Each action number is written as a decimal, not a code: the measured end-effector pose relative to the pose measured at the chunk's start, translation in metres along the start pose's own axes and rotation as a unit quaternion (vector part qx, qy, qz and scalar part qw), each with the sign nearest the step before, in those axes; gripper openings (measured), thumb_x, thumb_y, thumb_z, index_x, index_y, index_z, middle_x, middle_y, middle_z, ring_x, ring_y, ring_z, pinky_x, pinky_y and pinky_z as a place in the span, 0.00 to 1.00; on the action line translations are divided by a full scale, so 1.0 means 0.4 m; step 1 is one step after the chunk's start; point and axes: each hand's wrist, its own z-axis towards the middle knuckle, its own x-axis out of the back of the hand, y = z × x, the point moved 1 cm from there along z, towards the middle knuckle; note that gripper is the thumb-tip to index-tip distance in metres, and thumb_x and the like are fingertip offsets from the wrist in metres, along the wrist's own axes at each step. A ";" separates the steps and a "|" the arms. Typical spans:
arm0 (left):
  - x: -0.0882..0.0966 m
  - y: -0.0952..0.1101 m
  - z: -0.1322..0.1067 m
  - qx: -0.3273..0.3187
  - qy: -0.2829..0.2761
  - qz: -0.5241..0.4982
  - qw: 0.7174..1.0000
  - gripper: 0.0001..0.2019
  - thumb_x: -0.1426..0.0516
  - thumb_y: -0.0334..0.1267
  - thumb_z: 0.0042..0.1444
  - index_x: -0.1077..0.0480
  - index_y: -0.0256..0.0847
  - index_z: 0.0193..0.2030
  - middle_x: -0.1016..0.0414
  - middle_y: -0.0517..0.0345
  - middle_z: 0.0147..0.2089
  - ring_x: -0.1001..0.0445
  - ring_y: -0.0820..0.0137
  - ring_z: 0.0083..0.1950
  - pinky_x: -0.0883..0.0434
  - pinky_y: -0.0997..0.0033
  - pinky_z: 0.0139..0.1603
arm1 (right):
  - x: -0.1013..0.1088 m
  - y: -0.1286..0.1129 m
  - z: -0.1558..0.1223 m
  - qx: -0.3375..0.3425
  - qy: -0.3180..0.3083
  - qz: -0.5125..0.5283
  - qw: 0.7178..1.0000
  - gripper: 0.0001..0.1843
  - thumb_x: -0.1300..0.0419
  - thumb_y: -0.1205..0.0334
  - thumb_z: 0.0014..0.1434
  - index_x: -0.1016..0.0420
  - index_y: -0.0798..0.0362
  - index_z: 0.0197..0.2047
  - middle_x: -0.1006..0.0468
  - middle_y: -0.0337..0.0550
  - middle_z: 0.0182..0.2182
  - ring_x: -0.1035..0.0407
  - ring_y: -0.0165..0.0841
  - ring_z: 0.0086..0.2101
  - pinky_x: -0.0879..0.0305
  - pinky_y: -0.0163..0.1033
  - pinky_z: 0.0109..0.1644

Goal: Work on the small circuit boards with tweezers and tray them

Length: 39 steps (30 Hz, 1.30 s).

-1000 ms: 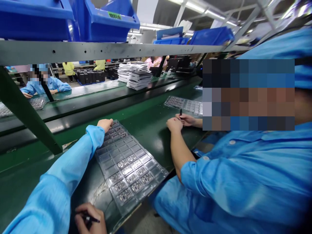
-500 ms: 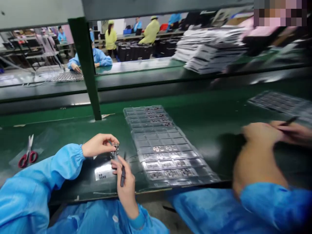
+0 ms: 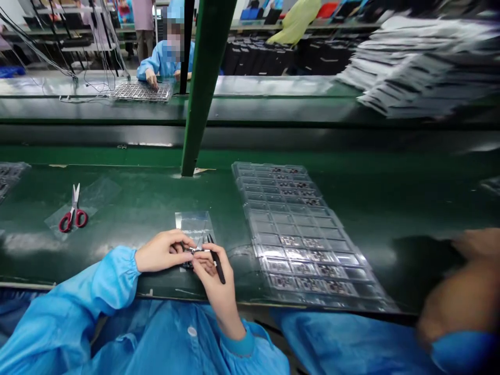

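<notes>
My left hand (image 3: 162, 252) is closed, thumb and fingers pinching a small circuit board (image 3: 188, 264) that my fingers mostly cover. Against the board's right side, the fingertips of my right hand (image 3: 219, 285) are bent. A pair of black tweezers (image 3: 217, 264) rests in that same hand, tips pointing up and away from the board. Just behind both hands lies a clear plastic sheet (image 3: 195, 220) on the green table. To the right, clear compartment trays (image 3: 269, 225) hold several small boards (image 3: 307, 267) in their nearer and farther rows.
Red-handled scissors (image 3: 73, 214) lie on clear film at the left. A green post (image 3: 201, 99) rises behind my hands. Part of another tray (image 3: 11, 174) shows at the left edge. At right is a co-worker's blurred arm (image 3: 461, 291). White stacked packets (image 3: 414, 67) stand beyond the ledge.
The view has turned left. My hands have come together, and my right fingertips now meet the board held by my left hand. The plastic sheet now shows behind the hands.
</notes>
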 end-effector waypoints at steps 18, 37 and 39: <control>0.002 -0.012 -0.002 -0.001 0.048 -0.033 0.998 0.05 0.40 0.34 0.54 0.21 0.40 0.34 0.20 0.58 0.34 0.24 0.70 0.34 0.29 0.75 0.38 | -0.010 0.003 -0.011 -0.018 0.016 0.006 1.000 0.16 0.36 0.57 0.55 0.35 0.50 0.44 0.23 0.37 0.30 0.26 0.31 0.30 0.28 0.37 0.38; 0.039 -0.012 0.005 0.043 -0.069 0.011 0.997 0.08 0.45 0.37 0.58 0.27 0.37 0.35 0.21 0.55 0.42 0.25 0.71 0.37 0.31 0.74 0.39 | 0.128 -0.032 -0.006 -0.092 0.010 -0.056 0.994 0.27 0.40 0.40 0.56 0.25 0.55 0.46 0.24 0.42 0.26 0.30 0.30 0.23 0.29 0.35 0.26; 0.021 -0.012 0.006 0.018 -0.091 0.047 0.995 0.06 0.44 0.36 0.58 0.28 0.37 0.34 0.21 0.54 0.42 0.25 0.71 0.38 0.32 0.74 0.39 | 0.113 -0.034 -0.003 -0.099 -0.009 -0.062 0.993 0.24 0.37 0.43 0.53 0.24 0.55 0.42 0.23 0.43 0.26 0.29 0.30 0.23 0.28 0.35 0.27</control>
